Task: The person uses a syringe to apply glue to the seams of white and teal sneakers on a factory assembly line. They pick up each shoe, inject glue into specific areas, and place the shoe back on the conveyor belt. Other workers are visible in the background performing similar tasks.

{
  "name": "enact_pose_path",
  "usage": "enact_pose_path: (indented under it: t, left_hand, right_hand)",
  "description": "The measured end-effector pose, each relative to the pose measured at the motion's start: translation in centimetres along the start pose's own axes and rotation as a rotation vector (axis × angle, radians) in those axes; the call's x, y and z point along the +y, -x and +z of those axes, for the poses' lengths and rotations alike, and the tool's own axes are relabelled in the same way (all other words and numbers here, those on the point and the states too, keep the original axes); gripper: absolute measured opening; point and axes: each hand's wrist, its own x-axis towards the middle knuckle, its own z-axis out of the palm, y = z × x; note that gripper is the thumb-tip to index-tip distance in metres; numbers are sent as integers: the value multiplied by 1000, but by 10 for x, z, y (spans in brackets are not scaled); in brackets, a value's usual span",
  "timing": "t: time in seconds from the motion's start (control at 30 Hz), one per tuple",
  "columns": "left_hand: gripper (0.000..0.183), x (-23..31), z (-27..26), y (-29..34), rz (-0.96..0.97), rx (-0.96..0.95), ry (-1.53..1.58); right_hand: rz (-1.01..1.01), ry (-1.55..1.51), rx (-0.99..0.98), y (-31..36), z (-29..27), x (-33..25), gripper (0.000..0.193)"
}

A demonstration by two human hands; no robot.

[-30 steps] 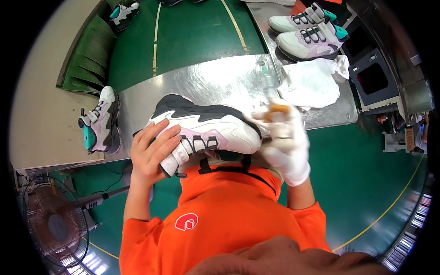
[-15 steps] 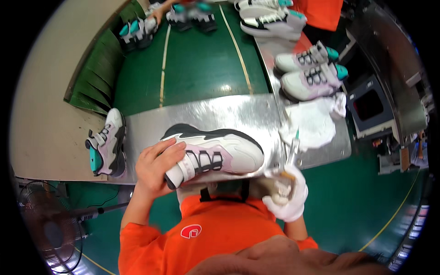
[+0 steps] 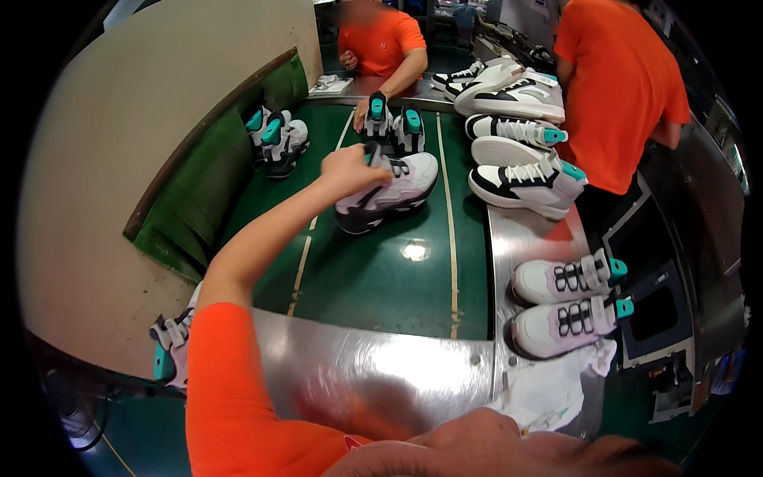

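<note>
Stretched far out over the green belt (image 3: 381, 270), my left hand (image 3: 350, 171) is closed on the heel and collar end of a sneaker (image 3: 401, 187). The sneaker is white and pale pink with black straps of lace and a black sole, its toe toward the right. Whether its sole touches the belt I cannot tell. Just beyond it stand a pair of sneakers (image 3: 409, 131) with turquoise heel tabs. A co-worker's hand (image 3: 360, 115) is beside them. My right hand is out of view.
Another pink-white sneaker (image 3: 171, 358) stands at left. Two more sneakers (image 3: 556, 326) and a white cloth (image 3: 544, 393) lie on the right metal ledge, with several black-and-white shoes (image 3: 517, 179) farther back. Green flaps (image 3: 191, 191) line the left. Two people in orange stand beyond.
My left hand has moved forward from the metal plate to the belt with the sneaker. My gloved right hand has left the view. The view has tilted up.
</note>
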Motion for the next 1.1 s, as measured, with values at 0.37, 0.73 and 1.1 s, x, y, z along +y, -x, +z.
enact_pose_path:
  t: [0.37,0.73,1.1]
  left_hand:
    - [67,105,90,-155,-132,169,173]
    - [74,205,70,12,611,-255,363]
    - [56,340,156,79,731,-664,1006]
  right_hand:
    - [708,-374,298,-5,2,-1,34]
    - [-409,77,95,-10,-2,4,60]
    - [-364,-57,130,-25,-3,-10,70]
